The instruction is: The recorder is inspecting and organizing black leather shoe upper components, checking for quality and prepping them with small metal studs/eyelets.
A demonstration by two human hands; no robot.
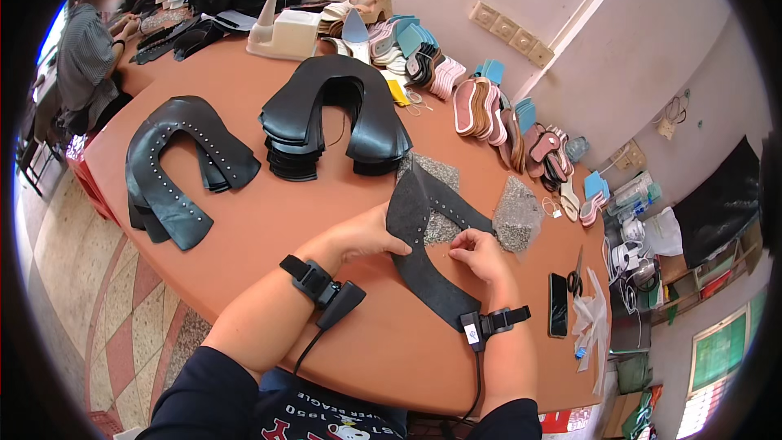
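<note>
Your left hand (366,236) presses flat on the near-left edge of a black curved leather shoe upper (423,253), which lies on the orange surface (326,195) close to its near edge, while your right hand (481,254) has its fingertips pinched together at the piece's right edge, on something too small to make out. Just beyond the upper, partly under its far arm, two clear bags of small grey metal studs (515,216) rest on the surface and crowd the space past your right hand. Farther toward the middle sits a stack of plain black uppers (334,118), and to its left, near the left edge, a smaller stack of studded black uppers (175,167). Along the far and right edges runs a row of shoe soles and insoles (489,114) in pink, brown and blue. At the far edge stands a beige shoe last on a block (281,28). By the right edge, near your right wrist, lie a black phone (558,304) and scissors (576,277). Another person (90,57) sits at the far-left corner.
</note>
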